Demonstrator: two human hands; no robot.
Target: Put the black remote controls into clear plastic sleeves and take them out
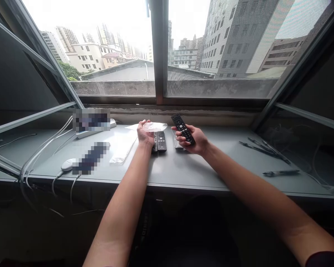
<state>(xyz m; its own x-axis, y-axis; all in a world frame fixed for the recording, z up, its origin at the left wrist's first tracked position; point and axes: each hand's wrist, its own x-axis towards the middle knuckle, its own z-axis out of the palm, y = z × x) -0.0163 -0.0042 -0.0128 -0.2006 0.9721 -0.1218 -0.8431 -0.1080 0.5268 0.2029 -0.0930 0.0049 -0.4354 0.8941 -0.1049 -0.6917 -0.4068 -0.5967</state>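
Note:
My right hand (195,139) is wrapped round a black remote control (183,129), its buttons facing up and its far end tilted to the left. In my left hand (146,134) is a thin clear plastic bag (155,127), gripped near its left end. Two more remotes lie side by side under and beside the left hand; the right one of them, a black remote (161,141), shows most of its keys, while its neighbour is partly hidden by the hand. Beneath my right hand a clear plastic wrapping (178,143) lies on the desk, partly covered.
Flat plastic bags (124,150) lie left of my left forearm. Further left are a white power strip (96,128), a round white charger (68,164), cables (35,163) and two blurred-out items. Several pens (267,150) lie at the right. A window stands behind the desk (211,174).

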